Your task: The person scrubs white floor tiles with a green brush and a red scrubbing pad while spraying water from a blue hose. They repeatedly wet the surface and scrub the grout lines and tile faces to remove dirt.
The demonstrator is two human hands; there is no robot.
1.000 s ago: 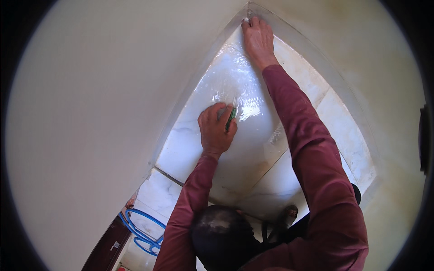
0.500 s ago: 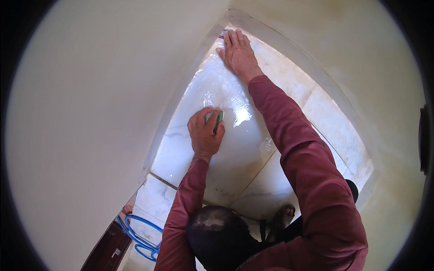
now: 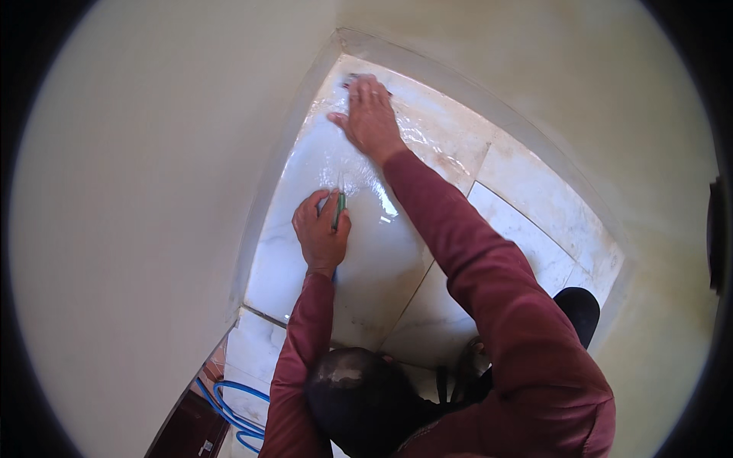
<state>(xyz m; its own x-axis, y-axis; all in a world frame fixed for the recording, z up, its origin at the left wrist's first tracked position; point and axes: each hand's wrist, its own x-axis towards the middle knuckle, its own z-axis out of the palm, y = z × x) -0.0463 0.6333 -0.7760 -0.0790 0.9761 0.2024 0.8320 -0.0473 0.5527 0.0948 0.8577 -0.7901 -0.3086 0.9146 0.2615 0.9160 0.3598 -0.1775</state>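
Note:
My right hand [image 3: 371, 120] is pressed flat over a dark reddish scrubber [image 3: 351, 81] on the wet floor near the corner. Only the scrubber's edges show past the fingers, so its exact kind is hidden. Nearer and to the left, my left hand [image 3: 321, 233] is closed round a slim green nozzle-like piece [image 3: 340, 210], pointing away from me. Rippled water spreads over the floor just beyond its tip. A bit of blue shows beside the left wrist. Pale marble-look tiles [image 3: 366, 305] lie under both hands, partly covered with shiny water.
Plain pale walls rise on the left [image 3: 153, 191] and right [image 3: 534, 69], meeting at the far corner. A coiled blue hose [image 3: 240, 416] lies at the lower left beside a dark red-brown panel [image 3: 187, 431]. Dark footwear [image 3: 578, 313] shows at the right.
The view has shifted, bringing the corner lower and to the left. My right hand has drawn slightly back from the corner with the scrubber. My left hand keeps the green piece.

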